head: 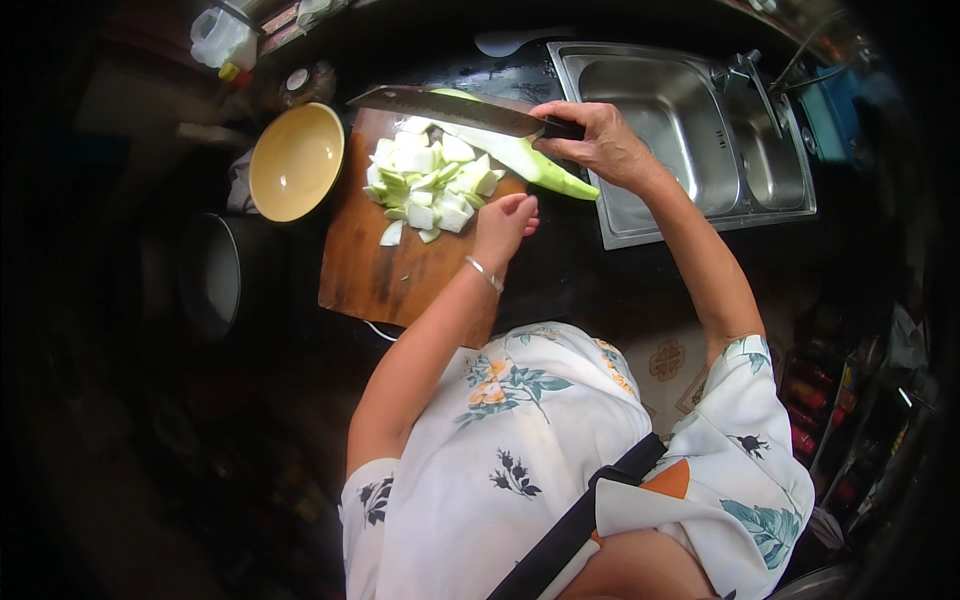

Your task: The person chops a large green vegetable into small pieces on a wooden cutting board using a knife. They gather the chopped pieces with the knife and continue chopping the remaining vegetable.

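Note:
A large kitchen knife (450,110) is in my right hand (600,142), held by its dark handle, the blade pointing left above the far part of a wooden cutting board (375,277). Under and beside the blade lies a long piece of pale green gourd-like vegetable (536,165), its tapered end past the board's right edge. Cut white and green vegetable chunks (420,176) are heaped on the board. My left hand (510,217) is just to the near right of the heap, fingers curled; whether it holds something small cannot be told.
A yellow bowl (298,162) stands tilted in view left of the board, with a jar (309,82) behind it and a dark pot (225,277) nearer me. A double stainless steel sink (652,112) with a faucet (742,67) is at the right. A blue container (831,116) stands beyond the sink.

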`<state>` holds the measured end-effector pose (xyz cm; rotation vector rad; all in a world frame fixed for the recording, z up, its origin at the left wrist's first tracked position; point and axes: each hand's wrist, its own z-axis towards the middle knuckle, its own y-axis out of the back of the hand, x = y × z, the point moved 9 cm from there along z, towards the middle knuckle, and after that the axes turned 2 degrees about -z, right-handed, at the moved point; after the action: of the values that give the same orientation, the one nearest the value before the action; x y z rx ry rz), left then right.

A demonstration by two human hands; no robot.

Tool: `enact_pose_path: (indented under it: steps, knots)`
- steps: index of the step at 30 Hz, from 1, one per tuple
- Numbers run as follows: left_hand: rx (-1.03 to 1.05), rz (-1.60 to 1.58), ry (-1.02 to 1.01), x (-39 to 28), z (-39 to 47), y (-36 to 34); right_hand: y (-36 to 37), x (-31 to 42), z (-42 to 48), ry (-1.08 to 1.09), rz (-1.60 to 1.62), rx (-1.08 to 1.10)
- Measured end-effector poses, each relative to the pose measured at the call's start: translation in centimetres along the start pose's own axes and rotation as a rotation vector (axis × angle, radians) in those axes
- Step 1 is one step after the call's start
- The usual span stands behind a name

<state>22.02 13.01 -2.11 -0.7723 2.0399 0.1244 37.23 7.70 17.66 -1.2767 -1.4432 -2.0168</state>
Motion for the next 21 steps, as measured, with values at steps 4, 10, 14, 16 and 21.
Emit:
enact_pose_path:
  steps: [4, 10, 14, 16, 21]
  knots:
    - [0.009, -0.393, 0.357, 3.3, 4.8, -6.2, 3.3, 0.0, -3.5, -0.006, 0.066, -0.123]
    - [-0.296, -0.922, 0.031, 2.8, 8.3, -7.7, 4.7, -3.6, -8.9, -0.219, 0.184, -0.193]
    - [-0.120, -0.964, 0.000, -2.7, 2.1, -6.4, 5.8, -6.0, -11.7, -0.293, 0.374, -0.284]
    - [0.062, -0.945, -0.015, -5.4, -2.7, -4.7, 5.6, -6.4, -12.7, -0.352, 0.424, -0.329]
    - [0.243, -0.635, -0.088, -9.1, -14.8, 2.5, -0.2, -6.4, -14.2, -0.437, 0.217, -0.047]
